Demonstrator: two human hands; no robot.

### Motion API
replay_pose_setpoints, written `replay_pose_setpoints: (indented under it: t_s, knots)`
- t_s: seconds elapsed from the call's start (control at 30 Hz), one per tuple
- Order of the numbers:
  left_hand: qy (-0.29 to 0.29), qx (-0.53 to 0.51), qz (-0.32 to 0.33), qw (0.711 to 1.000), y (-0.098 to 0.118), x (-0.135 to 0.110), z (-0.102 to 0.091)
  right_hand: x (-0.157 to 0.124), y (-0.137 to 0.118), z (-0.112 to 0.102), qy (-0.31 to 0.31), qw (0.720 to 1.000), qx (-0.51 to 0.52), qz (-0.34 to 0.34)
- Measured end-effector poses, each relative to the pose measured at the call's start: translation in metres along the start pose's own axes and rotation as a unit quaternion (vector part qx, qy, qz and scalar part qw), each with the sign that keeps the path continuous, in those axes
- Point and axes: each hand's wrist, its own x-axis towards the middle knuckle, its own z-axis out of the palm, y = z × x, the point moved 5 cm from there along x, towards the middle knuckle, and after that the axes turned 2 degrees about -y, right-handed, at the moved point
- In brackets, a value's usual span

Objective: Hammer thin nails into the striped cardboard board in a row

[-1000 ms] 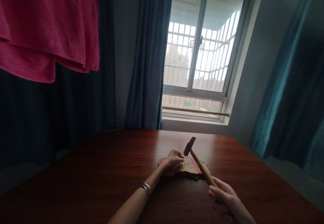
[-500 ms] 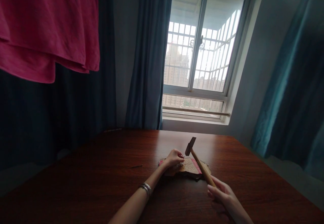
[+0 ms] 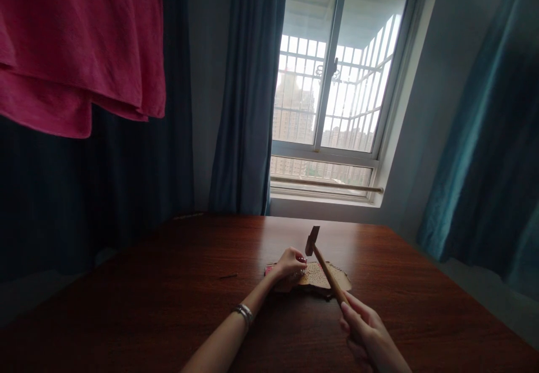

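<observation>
A small flat wooden piece [image 3: 326, 277] covered in dots lies on the dark wooden table [image 3: 168, 305], with a pink edge showing at its left. My left hand [image 3: 289, 263] rests on its left end, fingers pinched together on something too small to make out. My right hand [image 3: 364, 331] grips the wooden handle of a hammer [image 3: 320, 262]. The hammer's dark metal head hangs just right of my left fingertips, above the piece.
A thin dark sliver [image 3: 228, 276] lies on the table left of my left hand. A pink cloth [image 3: 80, 47] hangs at the upper left. Blue curtains [image 3: 248, 92] flank a barred window [image 3: 337, 81] behind the table.
My right hand has shifted left and nearer, and the hammer head has swung left and slightly up, closer to my left fingertips. My left hand stays put.
</observation>
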Motion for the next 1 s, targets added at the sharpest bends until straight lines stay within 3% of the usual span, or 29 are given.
replay_pose_setpoints:
  t_s: [0.33, 0.5, 1.0]
  knots:
    - [-0.008, -0.008, -0.005, 1.0, 0.0094, -0.0041, -0.0022, 0.0067, 0.0086, -0.0023, -0.025, 1.0, -0.013, -0.003]
    - [-0.006, -0.014, -0.005, 1.0, 0.0108, -0.0053, -0.002, 0.0035, 0.0058, -0.0019, -0.003, 1.0, -0.016, -0.002]
    - [-0.023, -0.009, -0.014, 1.0, 0.001, -0.0019, 0.0007, 0.0044, 0.0015, -0.0053, -0.012, 0.999, -0.033, -0.033]
